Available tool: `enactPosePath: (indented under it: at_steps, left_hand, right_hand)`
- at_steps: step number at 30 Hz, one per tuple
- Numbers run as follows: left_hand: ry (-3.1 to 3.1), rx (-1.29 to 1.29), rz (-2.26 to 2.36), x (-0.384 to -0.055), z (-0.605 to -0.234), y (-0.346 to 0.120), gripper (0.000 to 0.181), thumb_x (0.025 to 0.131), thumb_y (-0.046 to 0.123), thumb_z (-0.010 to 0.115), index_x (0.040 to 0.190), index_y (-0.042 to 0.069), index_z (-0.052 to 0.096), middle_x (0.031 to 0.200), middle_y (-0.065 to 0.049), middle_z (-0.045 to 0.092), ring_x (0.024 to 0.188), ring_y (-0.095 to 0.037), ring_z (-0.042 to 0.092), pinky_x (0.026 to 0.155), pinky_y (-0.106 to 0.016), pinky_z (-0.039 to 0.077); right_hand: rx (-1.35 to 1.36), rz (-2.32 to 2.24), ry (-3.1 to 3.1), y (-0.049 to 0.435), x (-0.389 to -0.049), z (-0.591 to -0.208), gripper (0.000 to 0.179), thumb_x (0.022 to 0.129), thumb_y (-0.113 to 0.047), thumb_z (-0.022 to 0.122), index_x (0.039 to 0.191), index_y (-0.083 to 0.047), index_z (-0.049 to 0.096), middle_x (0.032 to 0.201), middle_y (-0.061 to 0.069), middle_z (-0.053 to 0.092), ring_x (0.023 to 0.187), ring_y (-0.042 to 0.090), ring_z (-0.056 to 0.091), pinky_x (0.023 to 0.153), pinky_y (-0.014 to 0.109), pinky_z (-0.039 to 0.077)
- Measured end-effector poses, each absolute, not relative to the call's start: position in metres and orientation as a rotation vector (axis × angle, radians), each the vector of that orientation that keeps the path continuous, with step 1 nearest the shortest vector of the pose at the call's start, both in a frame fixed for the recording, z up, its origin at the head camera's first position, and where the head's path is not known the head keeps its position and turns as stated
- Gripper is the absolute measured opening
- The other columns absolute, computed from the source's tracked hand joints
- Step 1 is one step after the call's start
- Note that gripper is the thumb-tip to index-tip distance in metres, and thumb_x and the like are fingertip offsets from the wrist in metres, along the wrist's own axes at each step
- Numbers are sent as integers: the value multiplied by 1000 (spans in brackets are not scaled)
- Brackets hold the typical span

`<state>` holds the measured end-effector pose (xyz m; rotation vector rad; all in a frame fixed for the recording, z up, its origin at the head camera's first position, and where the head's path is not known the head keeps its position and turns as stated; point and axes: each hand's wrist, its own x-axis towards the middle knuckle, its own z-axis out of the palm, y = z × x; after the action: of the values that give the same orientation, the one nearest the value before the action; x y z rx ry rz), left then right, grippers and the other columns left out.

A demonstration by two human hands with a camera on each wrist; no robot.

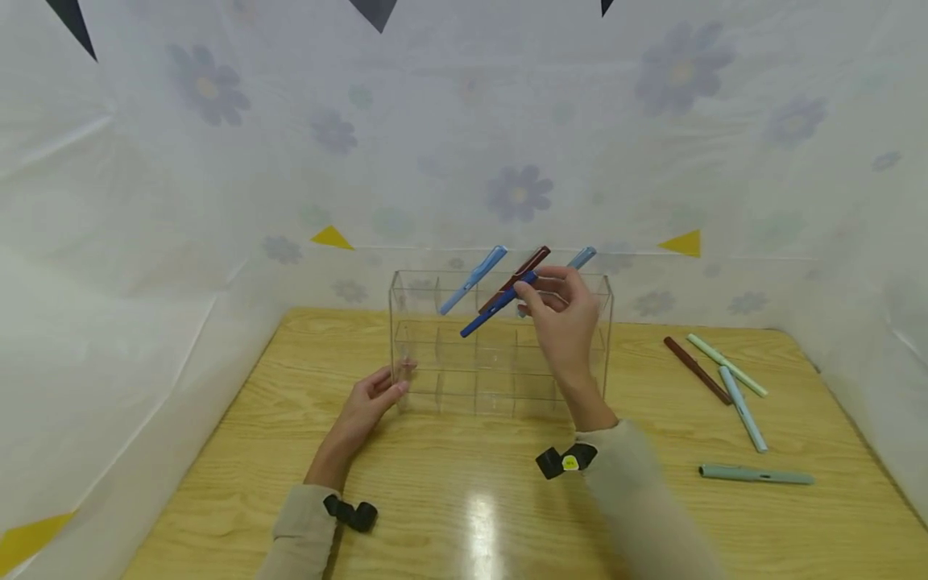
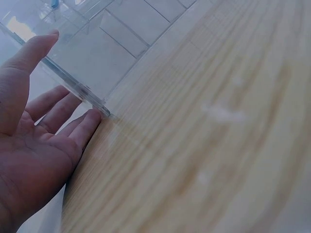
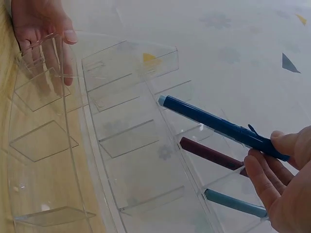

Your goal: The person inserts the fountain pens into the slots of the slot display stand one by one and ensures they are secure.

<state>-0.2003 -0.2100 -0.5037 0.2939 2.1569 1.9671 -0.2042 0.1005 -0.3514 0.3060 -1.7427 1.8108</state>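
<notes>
My right hand [image 1: 567, 322] pinches a dark blue pen [image 1: 493, 310] between thumb and fingers, tilted above the top row of a clear compartmented organizer [image 1: 496, 396]. A light blue pen [image 1: 473, 280], a dark red pen [image 3: 209, 153] and a pale blue pen [image 3: 233, 203] lean in separate top compartments. The pale one is partly behind my right hand in the head view. My left hand [image 1: 366, 411] rests at the organizer's lower left corner, its thumb at the front and its fairly straight fingers [image 2: 87, 127] by the side edge.
On the table's right lie a dark brown pen [image 1: 698, 370], a pale green pen [image 1: 727, 365], a light blue pen [image 1: 743, 409] and a grey-green pen [image 1: 756, 475]. A flower-patterned white sheet [image 1: 435, 177] hangs behind the wooden table [image 1: 435, 499].
</notes>
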Motion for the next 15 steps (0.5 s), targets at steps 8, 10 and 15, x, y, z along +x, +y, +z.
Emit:
enactPosePath:
  at_steps: [8, 10, 15]
  left_hand:
    - [2160, 310, 1969, -200, -502, -209, 56, 105, 28, 62, 155, 9, 45, 152, -11, 52, 140, -27, 48, 106, -31, 46]
    - [2166, 302, 1964, -200, -502, -209, 57, 105, 29, 63, 155, 9, 45, 152, -11, 52, 140, -27, 49, 106, -32, 46]
    - [2151, 308, 1980, -198, -501, -209, 55, 105, 28, 63, 154, 11, 47, 151, -9, 53, 141, -24, 47, 109, -33, 43]
  right_hand:
    - [296, 1768, -1780, 82, -194, -348, 24, 91, 6, 74, 110, 16, 63, 99, 30, 69, 75, 8, 71, 71, 41, 61]
    - [292, 1770, -1785, 79, -193, -351, 23, 91, 7, 74, 109, 16, 63, 98, 30, 70, 75, 15, 73, 71, 42, 61]
    - [279, 1739, -1833, 73, -191, -356, 21, 91, 7, 75, 105, 18, 63, 94, 31, 72, 75, 41, 74, 68, 48, 60]
